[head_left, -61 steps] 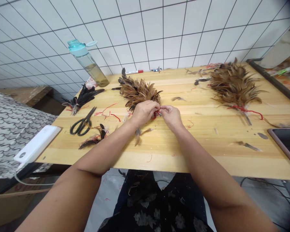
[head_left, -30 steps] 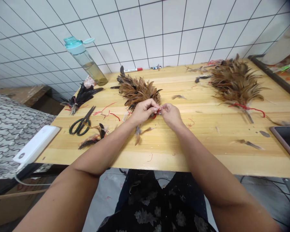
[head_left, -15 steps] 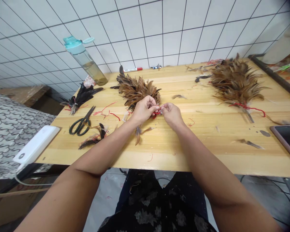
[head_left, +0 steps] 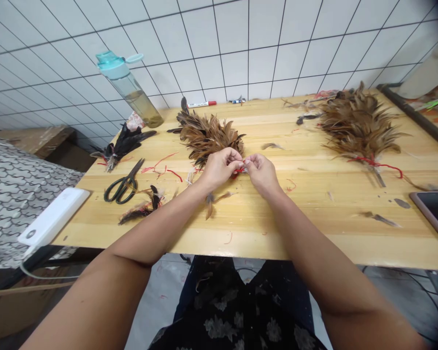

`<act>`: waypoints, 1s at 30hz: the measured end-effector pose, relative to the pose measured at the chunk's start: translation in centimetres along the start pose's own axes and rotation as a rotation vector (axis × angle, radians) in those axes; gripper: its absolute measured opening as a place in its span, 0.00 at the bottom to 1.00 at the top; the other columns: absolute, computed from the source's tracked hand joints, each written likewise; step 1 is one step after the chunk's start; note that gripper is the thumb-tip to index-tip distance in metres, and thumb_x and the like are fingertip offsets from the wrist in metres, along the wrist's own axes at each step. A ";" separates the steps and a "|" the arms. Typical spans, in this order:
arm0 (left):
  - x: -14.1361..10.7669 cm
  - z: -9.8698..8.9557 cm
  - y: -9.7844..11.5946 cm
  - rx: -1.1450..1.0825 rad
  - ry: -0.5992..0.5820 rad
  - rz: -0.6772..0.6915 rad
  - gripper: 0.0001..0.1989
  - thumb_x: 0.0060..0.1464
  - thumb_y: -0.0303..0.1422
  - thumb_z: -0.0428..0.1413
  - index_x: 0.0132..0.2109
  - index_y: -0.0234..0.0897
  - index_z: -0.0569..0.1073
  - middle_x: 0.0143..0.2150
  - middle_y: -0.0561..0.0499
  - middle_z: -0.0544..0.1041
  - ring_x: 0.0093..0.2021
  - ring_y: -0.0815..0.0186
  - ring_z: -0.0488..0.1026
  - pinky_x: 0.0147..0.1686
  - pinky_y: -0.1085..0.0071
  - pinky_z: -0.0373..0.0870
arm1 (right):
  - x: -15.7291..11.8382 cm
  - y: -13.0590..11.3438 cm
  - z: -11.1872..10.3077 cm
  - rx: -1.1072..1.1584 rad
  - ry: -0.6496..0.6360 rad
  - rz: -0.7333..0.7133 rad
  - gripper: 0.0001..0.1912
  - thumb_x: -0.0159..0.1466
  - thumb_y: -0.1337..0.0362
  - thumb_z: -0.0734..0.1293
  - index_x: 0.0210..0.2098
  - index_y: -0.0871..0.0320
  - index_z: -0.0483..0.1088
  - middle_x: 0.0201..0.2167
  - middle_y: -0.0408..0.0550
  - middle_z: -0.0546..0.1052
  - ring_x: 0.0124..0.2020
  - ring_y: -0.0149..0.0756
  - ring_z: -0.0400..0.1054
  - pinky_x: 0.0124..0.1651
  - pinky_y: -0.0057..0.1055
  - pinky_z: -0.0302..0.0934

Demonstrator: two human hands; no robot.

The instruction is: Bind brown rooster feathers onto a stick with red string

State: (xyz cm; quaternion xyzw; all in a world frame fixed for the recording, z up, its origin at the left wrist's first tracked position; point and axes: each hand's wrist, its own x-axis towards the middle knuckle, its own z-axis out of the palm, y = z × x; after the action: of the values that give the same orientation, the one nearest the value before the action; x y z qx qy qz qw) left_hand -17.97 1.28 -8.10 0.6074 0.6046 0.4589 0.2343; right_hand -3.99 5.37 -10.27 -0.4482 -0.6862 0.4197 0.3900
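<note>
The fingers of my left hand are clenched around the base of a fluffy bundle of brown feathers, and the fingers of my right hand pinch a thin red thread just beside them. The bundle lies midway along the far half of the pale wooden desk. Black-handled scissors sit left of my hands, and a second brown feather bundle lies near the far right corner.
</note>
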 end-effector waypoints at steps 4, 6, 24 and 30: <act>0.0 -0.2 0.1 0.039 -0.031 0.017 0.06 0.47 0.30 0.59 0.35 0.34 0.75 0.30 0.52 0.77 0.30 0.71 0.73 0.31 0.76 0.69 | -0.3 -0.4 -0.1 -0.058 -0.001 -0.043 0.07 0.61 0.62 0.60 0.33 0.56 0.68 0.27 0.44 0.75 0.31 0.35 0.69 0.39 0.32 0.62; 0.1 -0.2 0.1 0.017 -0.030 0.010 0.06 0.47 0.30 0.59 0.35 0.34 0.75 0.30 0.52 0.77 0.30 0.71 0.73 0.32 0.75 0.69 | -0.4 -0.6 -0.2 -0.089 0.003 -0.055 0.07 0.61 0.62 0.60 0.34 0.56 0.69 0.28 0.45 0.76 0.32 0.36 0.69 0.40 0.33 0.62; -0.3 -0.3 0.9 -0.345 -0.037 -0.124 0.03 0.48 0.27 0.58 0.33 0.33 0.72 0.29 0.53 0.74 0.27 0.74 0.69 0.26 0.79 0.66 | -0.2 -1.2 -0.7 -0.264 -0.005 0.046 0.10 0.63 0.64 0.58 0.36 0.59 0.70 0.31 0.49 0.76 0.35 0.38 0.69 0.42 0.34 0.60; -0.4 -0.3 0.6 -0.446 -0.126 -0.032 0.05 0.48 0.29 0.59 0.32 0.33 0.70 0.34 0.51 0.76 0.32 0.73 0.71 0.31 0.78 0.67 | -0.2 -1.7 -0.7 -0.382 -0.026 0.053 0.12 0.64 0.64 0.58 0.39 0.60 0.71 0.34 0.53 0.77 0.38 0.41 0.70 0.44 0.35 0.60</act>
State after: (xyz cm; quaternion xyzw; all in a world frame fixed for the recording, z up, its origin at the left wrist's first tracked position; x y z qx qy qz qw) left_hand -17.80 0.72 -7.56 0.5585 0.4819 0.5386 0.4072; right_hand -3.77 4.96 -8.48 -0.5266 -0.7462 0.2979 0.2777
